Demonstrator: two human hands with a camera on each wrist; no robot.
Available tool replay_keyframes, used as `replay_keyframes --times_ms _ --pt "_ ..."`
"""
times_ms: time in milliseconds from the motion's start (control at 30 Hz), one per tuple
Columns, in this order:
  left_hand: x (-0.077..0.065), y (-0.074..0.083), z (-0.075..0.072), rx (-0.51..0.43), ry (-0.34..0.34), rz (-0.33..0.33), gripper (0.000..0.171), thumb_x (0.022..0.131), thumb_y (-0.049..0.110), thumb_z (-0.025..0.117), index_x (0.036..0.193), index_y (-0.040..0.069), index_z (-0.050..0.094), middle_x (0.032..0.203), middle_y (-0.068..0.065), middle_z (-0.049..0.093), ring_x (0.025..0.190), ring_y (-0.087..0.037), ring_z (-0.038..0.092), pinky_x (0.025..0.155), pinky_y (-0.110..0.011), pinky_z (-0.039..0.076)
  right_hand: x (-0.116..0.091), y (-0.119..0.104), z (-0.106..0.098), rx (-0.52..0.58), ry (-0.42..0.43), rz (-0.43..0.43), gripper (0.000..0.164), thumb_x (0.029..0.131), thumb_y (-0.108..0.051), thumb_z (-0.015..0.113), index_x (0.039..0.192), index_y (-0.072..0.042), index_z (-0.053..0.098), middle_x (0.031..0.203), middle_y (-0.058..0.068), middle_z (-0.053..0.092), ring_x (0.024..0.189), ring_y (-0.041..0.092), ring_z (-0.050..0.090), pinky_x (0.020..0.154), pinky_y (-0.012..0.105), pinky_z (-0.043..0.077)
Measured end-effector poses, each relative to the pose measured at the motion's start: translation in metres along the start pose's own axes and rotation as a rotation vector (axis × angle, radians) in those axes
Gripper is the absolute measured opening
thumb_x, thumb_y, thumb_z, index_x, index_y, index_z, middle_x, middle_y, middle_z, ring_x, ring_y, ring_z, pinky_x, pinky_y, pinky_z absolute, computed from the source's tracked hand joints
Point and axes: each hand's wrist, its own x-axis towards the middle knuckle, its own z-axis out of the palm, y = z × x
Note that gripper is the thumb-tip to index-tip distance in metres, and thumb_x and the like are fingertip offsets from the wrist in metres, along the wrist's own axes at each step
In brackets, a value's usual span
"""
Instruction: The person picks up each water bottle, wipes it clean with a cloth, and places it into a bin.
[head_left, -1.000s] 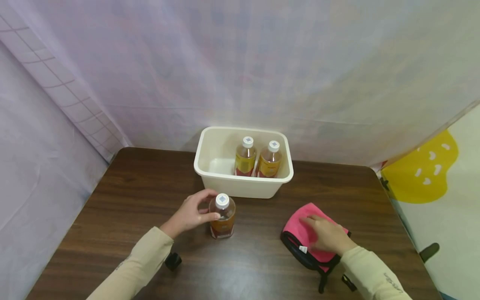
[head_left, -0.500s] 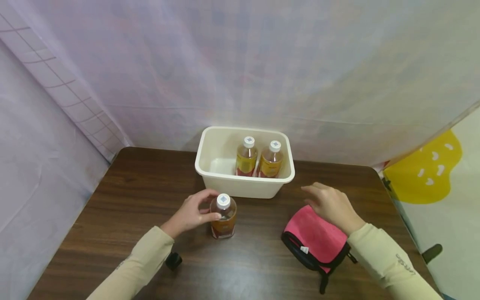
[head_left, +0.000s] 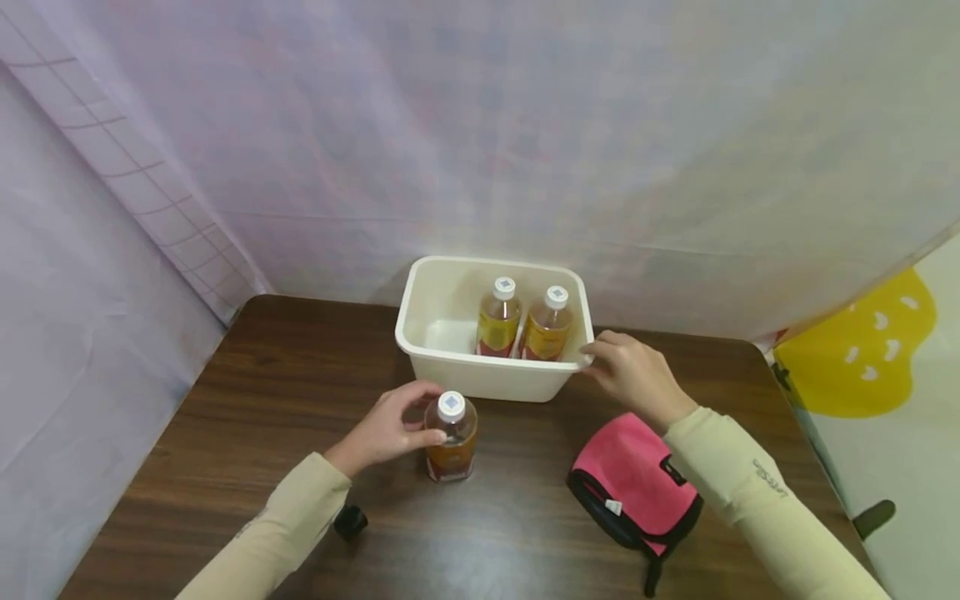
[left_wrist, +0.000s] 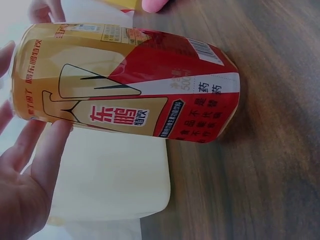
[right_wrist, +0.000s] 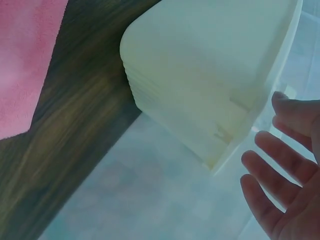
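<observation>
My left hand point(head_left: 386, 429) holds an upright drink bottle point(head_left: 452, 454) on the table, thumb and fingers around its upper part. In the left wrist view that bottle point(left_wrist: 125, 85) shows a gold and red label; its base appears to rest on the wood. A cream plastic bin point(head_left: 487, 379) stands just behind it. Two similar white-capped bottles, one in the middle point(head_left: 498, 325) and one at the right point(head_left: 546, 333), stand inside. At the bin's front right corner is my right hand point(head_left: 637, 375), fingers loosely bent and spread near the rim; contact is hard to tell.
A pink fuzzy cloth item point(head_left: 637, 479) with black edging and a strap lies on the right of the brown table point(head_left: 225, 433). A small black object point(head_left: 349, 522) sits by the left sleeve. A pale curtain point(head_left: 480, 150) hangs behind the bin.
My right hand has left the pink cloth item, risen, and moved forward and left to the bin's right corner. The left hand keeps its hold on the bottle.
</observation>
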Motion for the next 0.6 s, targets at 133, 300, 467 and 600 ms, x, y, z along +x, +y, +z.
replay_keyframes --times_ms 133,300,467,600 --pt "0.0 0.001 -0.001 0.02 -0.003 0.038 0.047 0.073 0.016 0.076 0.113 0.003 0.055 0.109 -0.013 0.058 0.099 -0.029 0.055 0.074 -0.031 0.053 0.003 0.001 0.007 -0.01 -0.002 -0.012 0.016 0.071 -0.016 0.076 0.086 -0.012 0.071 0.082 0.001 0.063 0.067 0.017 0.058 0.055 0.037 0.049" --pt "0.001 0.004 -0.003 0.058 -0.011 0.064 0.047 0.072 0.015 0.076 0.112 0.001 0.057 0.108 -0.014 0.059 0.095 -0.027 0.056 0.072 -0.025 0.053 0.005 0.001 0.011 -0.011 0.014 -0.022 0.01 0.07 -0.013 0.076 0.079 -0.011 0.071 0.079 0.001 0.064 0.067 0.018 0.059 0.056 0.037 0.049" --pt "0.006 0.002 -0.006 0.119 0.009 0.109 0.045 0.07 0.013 0.077 0.11 -0.001 0.059 0.104 -0.015 0.061 0.091 -0.025 0.057 0.069 -0.025 0.053 0.01 -0.002 0.012 -0.004 -0.003 -0.009 0.01 0.069 -0.012 0.077 0.077 -0.01 0.071 0.076 0.001 0.064 0.067 0.02 0.06 0.056 0.038 0.049" --pt "0.01 0.001 -0.008 0.133 0.011 0.11 0.045 0.069 0.012 0.077 0.108 -0.002 0.06 0.103 -0.015 0.062 0.09 -0.025 0.057 0.068 -0.026 0.053 0.013 -0.002 0.014 -0.005 -0.015 0.004 0.009 0.069 -0.012 0.077 0.076 -0.011 0.071 0.076 0.0 0.064 0.067 0.02 0.06 0.057 0.039 0.049"
